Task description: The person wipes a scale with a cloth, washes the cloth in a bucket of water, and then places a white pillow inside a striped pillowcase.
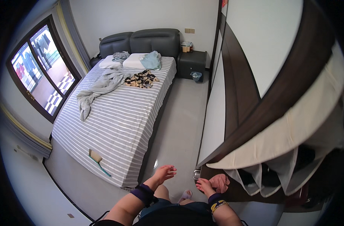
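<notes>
My left hand [164,173] hangs in the air over the floor, just off the near corner of the bed. Its fingers are a little spread and hold nothing. On the other side, my right hand [204,186] is empty too, with its fingers pointing left. A crumpled pink cloth [220,182] lies on a dark brown surface [242,195] right beside it; whether hand and cloth touch, I cannot tell. A small metal container [196,174] stands just beyond my right fingers. A bed brush [96,157] with a teal handle rests on the striped bedsheet [115,132].
Farther up the bed lie a grey blanket [101,82], a patterned cloth [142,79] and white pillows [132,60]. A tiled floor strip [177,121] runs between the bed and the wardrobe [214,124]. At right hangs a beige fabric organizer [273,147]. A nightstand [191,62] stands beyond.
</notes>
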A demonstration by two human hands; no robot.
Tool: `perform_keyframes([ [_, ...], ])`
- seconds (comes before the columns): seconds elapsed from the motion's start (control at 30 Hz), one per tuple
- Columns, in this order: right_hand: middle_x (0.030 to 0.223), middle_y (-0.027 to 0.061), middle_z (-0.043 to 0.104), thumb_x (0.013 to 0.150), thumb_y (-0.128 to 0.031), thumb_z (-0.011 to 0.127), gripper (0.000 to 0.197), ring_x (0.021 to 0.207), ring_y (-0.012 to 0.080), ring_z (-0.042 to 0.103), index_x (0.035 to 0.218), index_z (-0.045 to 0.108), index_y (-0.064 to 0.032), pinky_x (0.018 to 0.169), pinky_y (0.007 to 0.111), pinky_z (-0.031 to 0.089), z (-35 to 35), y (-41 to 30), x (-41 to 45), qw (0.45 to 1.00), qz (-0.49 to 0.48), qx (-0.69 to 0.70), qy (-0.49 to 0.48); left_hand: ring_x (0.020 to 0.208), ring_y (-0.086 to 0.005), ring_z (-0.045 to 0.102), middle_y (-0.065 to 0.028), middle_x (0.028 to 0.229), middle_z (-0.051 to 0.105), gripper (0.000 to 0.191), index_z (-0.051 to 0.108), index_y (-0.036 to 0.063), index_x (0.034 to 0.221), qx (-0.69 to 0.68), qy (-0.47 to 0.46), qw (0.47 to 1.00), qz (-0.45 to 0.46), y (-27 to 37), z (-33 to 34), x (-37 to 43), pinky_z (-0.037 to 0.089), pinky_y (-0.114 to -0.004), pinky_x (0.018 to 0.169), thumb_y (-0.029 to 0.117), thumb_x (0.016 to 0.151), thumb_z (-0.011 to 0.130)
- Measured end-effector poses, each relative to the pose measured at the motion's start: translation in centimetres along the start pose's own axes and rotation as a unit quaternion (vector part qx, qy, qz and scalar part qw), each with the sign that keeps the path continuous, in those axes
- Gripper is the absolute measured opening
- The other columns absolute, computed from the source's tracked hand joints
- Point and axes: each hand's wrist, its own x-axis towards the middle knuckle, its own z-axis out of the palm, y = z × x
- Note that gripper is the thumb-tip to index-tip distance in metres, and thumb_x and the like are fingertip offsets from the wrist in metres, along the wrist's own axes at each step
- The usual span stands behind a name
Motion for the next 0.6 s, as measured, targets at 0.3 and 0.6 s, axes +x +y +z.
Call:
perform_keyframes([
  [0.3,0.091,0.0045,0.058,0.084,-0.022,0.050,0.026,0.074,0.0137,0.057,0.104,0.051,-0.0054,0.060,0.024,0.047,8.7,-7.0,2.7,0.997,-0.050,-0.053,-0.036,0.084,-0.0214,0.058,-0.0083,0.096,0.058,0.024,0.048,0.0048,0.104,0.026,-0.019,0.998,-0.063,6.3,-4.0,7.6,0.048,-0.032,0.074,0.016,0.084,0.044],
  [0.6,0.086,0.0073,0.058,0.082,-0.021,0.053,0.022,0.071,0.0169,0.058,0.096,0.052,-0.0031,0.055,0.028,0.048,17.9,-11.6,10.9,0.998,-0.021,-0.051,0.013,0.074,-0.0164,0.059,-0.0040,0.086,0.060,0.018,0.053,0.0077,0.095,0.044,0.000,0.999,0.012,20.7,-11.7,14.0,0.047,-0.029,0.066,0.018,0.083,0.045],
])
